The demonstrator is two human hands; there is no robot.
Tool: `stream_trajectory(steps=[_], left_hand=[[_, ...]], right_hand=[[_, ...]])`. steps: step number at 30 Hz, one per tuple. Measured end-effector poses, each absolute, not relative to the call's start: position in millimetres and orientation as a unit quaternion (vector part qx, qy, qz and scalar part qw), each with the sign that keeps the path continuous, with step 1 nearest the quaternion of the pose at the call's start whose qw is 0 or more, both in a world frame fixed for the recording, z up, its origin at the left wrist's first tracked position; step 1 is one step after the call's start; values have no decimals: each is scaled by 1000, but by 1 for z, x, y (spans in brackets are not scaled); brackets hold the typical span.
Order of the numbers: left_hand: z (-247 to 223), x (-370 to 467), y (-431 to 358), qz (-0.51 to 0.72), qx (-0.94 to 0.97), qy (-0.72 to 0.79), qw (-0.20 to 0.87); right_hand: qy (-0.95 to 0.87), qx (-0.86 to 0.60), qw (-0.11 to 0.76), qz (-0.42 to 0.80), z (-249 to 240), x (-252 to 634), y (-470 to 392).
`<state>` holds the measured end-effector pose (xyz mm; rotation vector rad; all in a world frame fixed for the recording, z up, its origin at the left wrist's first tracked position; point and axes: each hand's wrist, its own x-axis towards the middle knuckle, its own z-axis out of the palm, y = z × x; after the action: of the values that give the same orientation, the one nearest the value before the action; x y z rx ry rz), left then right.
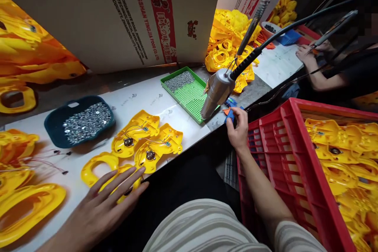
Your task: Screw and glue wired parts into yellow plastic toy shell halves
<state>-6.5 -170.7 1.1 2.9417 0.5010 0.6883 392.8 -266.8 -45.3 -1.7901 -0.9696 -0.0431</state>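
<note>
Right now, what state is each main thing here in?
Left grip: open, outstretched.
Right grip: partly curled at a blue object; hold unclear.
Silver tool: hanging tilted from a spring.
Green tray: uncovered, partly filled.
Dark bin: uncovered, holding small metal pieces.
Two yellow casings: inner sides up, wires showing.
Red crate: uncovered, holding yellow parts.

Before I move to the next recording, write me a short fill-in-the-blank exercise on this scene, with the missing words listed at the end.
1. The left hand is spread over parts coloured ____.
2. The right hand is near a crate coloured ____.
3. The perforated tray holding small metal pieces is ____.
4. On the big carton, the red lettering reads "DONGSHAN YINGJIA ____ CO., LTD".

Missing words: yellow; red; green; FOOD.
</note>
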Motion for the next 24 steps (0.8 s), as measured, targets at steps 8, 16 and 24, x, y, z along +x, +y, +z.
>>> stream_trajectory(steps=[8,16,24], left_hand=[[-9,23,-209,278,923,259,60],[-31,52,-208,221,910,349,27],[-48,43,-202,186,926,329,-20]], right_hand=[[-238,-872,421,74,-72,447,-265],[-216,-859,401,235,-72,444,-256],[-216,-808,509,202,-77,439,-278]])
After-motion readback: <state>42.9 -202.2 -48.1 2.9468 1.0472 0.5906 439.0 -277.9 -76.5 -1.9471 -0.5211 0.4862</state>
